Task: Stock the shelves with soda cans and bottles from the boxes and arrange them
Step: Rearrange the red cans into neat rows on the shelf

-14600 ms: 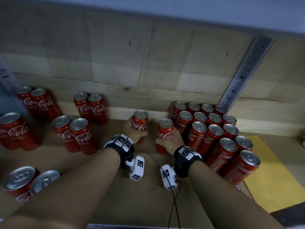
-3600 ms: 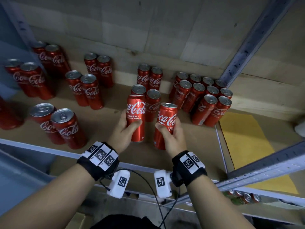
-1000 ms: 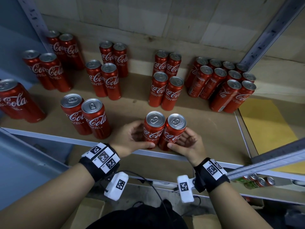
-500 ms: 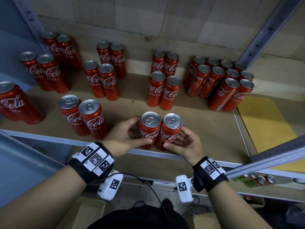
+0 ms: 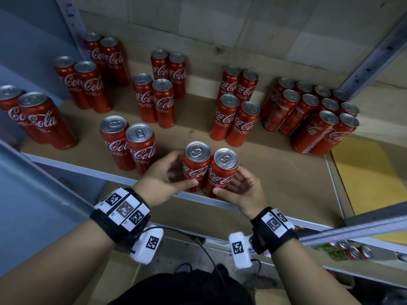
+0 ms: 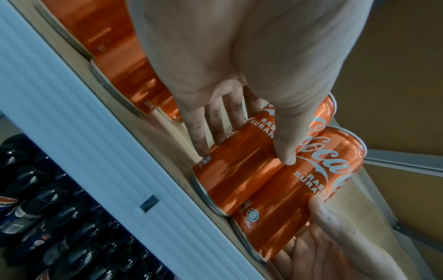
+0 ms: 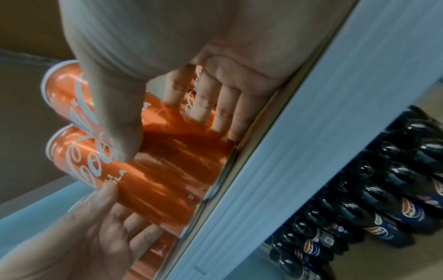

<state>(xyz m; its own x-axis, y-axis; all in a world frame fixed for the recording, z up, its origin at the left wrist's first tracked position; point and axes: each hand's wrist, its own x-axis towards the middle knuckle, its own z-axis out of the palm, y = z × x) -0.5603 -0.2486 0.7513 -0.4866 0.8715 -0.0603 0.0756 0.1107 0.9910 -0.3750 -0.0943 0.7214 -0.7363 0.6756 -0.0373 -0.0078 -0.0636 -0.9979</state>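
Two red Coca-Cola cans stand upright and touching at the front edge of the wooden shelf (image 5: 275,172). My left hand (image 5: 171,172) holds the left can (image 5: 195,170), thumb across its front and fingers behind it. My right hand (image 5: 237,183) cups the right can (image 5: 221,175) the same way. In the left wrist view my left hand's thumb lies on the left can (image 6: 239,170), by the seam with the right can (image 6: 292,204). In the right wrist view my right hand's thumb lies on the right can (image 7: 167,121), above the left can (image 7: 155,189).
Pairs of cans (image 5: 141,144) stand in rows from the shelf's front to the back wall. A dense block of several cans (image 5: 312,115) fills the right end beside a metal upright (image 5: 374,56). A yellow sheet (image 5: 370,177) lies further right. Pepsi bottles (image 7: 371,217) stand on the shelf below.
3.6 s ago I held both cans above the shelf; now they stand side by side at its front edge. Over the last second the hands and cans have barely moved.
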